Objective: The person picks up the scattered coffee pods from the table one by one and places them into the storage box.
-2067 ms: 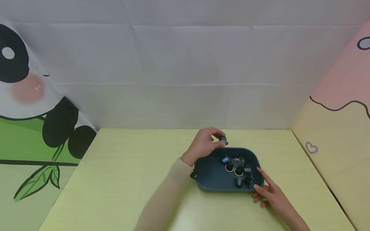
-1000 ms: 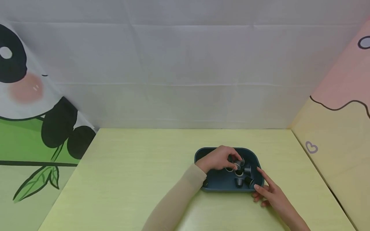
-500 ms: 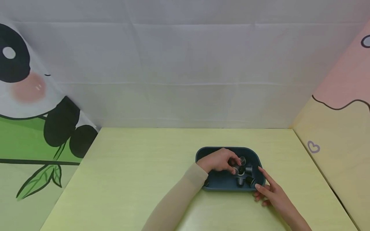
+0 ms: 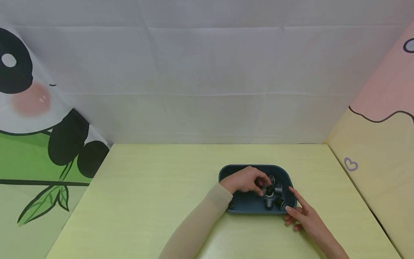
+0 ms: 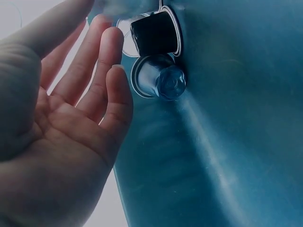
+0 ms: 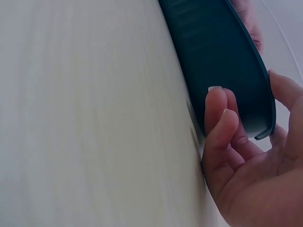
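Note:
A dark blue tray stands on the table and holds several coffee capsules. My left hand reaches down into it, thumb and forefinger about a silvery capsule that they partly hide. Against it sits a black capsule; a grey one and another dark one lie closer to the front. In the left wrist view, a black capsule and a bluish capsule lie beside the other fingers. My right hand grips the tray's front right corner, with curled fingers against its outer wall.
Pale yellow tabletop surrounds the tray. A white cloth backdrop rises behind it, with printed panels at left and right. A small black device shows beside my left wrist.
My left hand has brought a capsule from above the tray's far edge down among the others inside it. Over the last half second it has hardly moved. My right hand stays at the corner.

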{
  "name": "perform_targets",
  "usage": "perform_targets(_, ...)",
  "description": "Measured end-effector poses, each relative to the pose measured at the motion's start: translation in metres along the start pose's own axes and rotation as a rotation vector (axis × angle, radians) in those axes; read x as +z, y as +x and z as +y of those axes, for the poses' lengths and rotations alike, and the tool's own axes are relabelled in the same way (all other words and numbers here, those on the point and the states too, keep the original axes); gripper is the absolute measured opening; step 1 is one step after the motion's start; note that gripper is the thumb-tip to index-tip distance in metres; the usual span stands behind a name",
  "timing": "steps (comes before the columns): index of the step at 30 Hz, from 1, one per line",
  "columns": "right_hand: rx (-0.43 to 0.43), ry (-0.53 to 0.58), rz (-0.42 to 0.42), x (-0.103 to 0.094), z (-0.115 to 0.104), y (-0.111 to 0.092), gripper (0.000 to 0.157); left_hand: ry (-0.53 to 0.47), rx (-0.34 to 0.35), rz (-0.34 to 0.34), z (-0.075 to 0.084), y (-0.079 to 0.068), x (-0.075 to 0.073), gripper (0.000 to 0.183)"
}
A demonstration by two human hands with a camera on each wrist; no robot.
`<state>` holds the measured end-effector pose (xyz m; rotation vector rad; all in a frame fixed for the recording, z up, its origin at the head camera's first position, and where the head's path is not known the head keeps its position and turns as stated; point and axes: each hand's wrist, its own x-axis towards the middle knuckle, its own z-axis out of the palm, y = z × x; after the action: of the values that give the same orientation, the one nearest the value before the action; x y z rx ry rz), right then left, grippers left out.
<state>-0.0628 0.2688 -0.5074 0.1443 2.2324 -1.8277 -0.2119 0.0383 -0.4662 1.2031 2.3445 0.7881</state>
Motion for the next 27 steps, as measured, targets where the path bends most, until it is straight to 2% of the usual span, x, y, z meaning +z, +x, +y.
perform_targets(17, 0.009, 0.004, 0.002, -0.0004, -0.0010, 0.0008, 0.071, -0.043, 0.032, 0.037, -0.0023, 0.0004, 0.0003, 0.038)
perform_targets(22, 0.015, -0.003, 0.004, -0.0004, -0.0029, 0.0005, 0.071, -0.119, 0.048, 0.070, -0.0015, -0.0010, -0.0001, 0.037)
perform_targets(27, 0.010, -0.007, 0.003, 0.0000, -0.0042, 0.0011, 0.071, -0.192, 0.078, 0.133, 0.0024, -0.0030, -0.0026, 0.030)
